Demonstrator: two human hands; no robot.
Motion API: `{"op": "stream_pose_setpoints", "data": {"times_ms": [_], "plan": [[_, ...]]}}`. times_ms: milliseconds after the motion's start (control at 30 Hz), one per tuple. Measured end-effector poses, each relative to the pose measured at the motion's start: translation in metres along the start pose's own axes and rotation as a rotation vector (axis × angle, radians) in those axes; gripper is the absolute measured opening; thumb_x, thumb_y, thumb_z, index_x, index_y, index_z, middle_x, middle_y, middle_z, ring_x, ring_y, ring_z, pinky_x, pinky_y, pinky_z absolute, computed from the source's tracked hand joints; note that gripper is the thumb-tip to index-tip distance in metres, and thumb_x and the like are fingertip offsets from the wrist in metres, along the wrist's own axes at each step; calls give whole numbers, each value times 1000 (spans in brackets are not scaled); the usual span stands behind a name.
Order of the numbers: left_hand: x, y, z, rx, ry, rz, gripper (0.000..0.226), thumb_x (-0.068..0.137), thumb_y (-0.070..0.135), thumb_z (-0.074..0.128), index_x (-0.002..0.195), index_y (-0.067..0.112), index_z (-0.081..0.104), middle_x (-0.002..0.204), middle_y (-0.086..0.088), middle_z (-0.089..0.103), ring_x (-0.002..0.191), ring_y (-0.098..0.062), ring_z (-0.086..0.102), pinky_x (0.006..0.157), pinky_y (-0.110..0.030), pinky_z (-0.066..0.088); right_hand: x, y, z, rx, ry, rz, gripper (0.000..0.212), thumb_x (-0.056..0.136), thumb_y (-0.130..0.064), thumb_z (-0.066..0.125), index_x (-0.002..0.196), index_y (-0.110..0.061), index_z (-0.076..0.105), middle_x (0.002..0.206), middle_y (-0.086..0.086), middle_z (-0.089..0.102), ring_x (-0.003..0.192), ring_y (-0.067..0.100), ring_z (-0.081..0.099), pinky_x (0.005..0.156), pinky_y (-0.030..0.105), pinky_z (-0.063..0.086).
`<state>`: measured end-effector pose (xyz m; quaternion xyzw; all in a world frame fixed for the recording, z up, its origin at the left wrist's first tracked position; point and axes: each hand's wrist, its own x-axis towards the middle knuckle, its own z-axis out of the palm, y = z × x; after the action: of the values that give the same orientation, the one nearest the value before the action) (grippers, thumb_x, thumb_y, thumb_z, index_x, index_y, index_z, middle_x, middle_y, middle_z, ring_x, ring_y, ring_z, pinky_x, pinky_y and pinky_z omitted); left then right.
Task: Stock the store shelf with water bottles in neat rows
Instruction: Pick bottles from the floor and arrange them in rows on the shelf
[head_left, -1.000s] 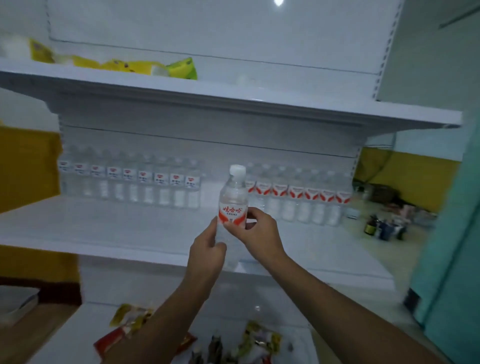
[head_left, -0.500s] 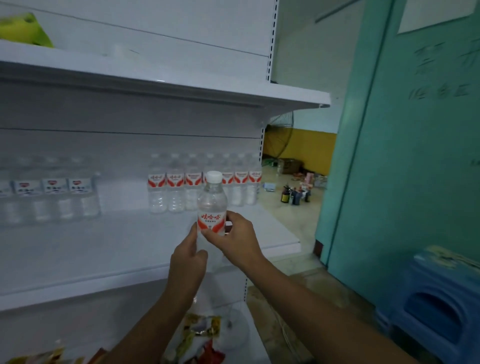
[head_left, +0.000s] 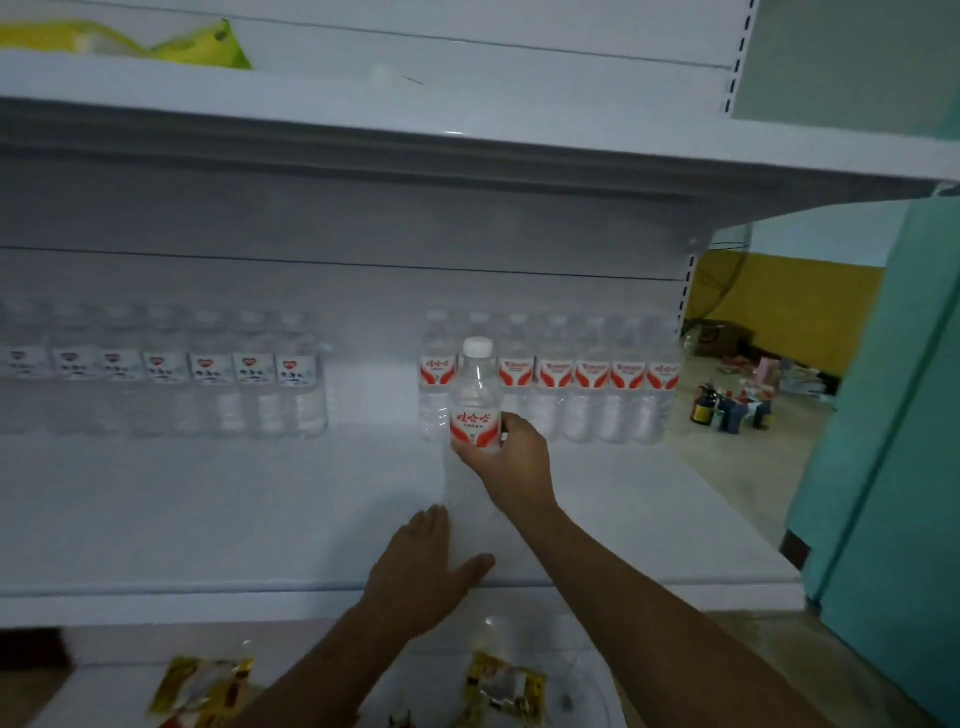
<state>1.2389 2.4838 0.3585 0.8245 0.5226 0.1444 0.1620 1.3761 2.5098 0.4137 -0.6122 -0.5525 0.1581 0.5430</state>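
Half a second ago both hands held the bottle (head_left: 474, 415); now the left hand (head_left: 423, 569) has let go and lies flat, fingers straight, on the smooth white shelf (head_left: 208, 509). Right hand (head_left: 511, 457) grips the clear plastic bottle at its red label, upright, just before the red-labelled row (head_left: 587, 382). Another row (head_left: 208, 371) stands left.

Both forearms bare to frame edge, no sleeves in view. Left hand (head_left: 423, 569) & right hand (head_left: 511, 457): no gloves, rings or watch seen. Wrists plain, no bands. Nails too blurred to tell.
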Motion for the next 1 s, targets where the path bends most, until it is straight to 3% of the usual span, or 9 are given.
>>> {"op": "stream_pose_setpoints", "data": {"times_ms": [100,367,633,800,900,1000], "plan": [[5,-2,6,148,-25,0,90,88,71,29,152,10,9,160,-5,9,146,-20,8,120,-34,9,38,9,29,1,7,-11,44,77,-31,81,112,-11,65,109,2,71,96,13,67,77,16,48],[8,-6,12,167,24,17,87,88,68,31,152,13,9,160,-1,5,147,-17,4,120,-32,3,104,30,84,20,49,-11,51,81,-28,79,123,-9,58,122,5,66,114,23,63,102,38,48],[8,-6,13,148,36,20,88,87,70,31,152,13,11,160,-2,8,147,-17,7,119,-32,4,110,31,77,1,-29,-9,54,80,-24,79,126,-8,56,128,7,63,120,24,58,104,32,41],[5,-5,9,111,50,14,83,90,67,33,152,15,13,160,-1,10,146,-16,9,118,-30,5,89,28,62,-31,-4,57,76,76,-30,82,138,-9,44,138,8,53,130,26,50,111,40,39],[-10,-5,4,-53,162,-18,74,93,58,36,152,17,16,159,3,13,146,-13,11,116,-25,7,49,9,52,60,35,5,65,84,-29,74,139,-12,43,135,1,49,128,22,48,110,36,40],[-45,-27,-4,-199,345,-83,66,96,48,42,151,19,20,158,5,17,145,-10,13,114,-19,7,-1,-26,62,173,-55,-89,57,89,-25,69,139,-13,45,134,-1,48,121,14,49,104,25,42]]}}
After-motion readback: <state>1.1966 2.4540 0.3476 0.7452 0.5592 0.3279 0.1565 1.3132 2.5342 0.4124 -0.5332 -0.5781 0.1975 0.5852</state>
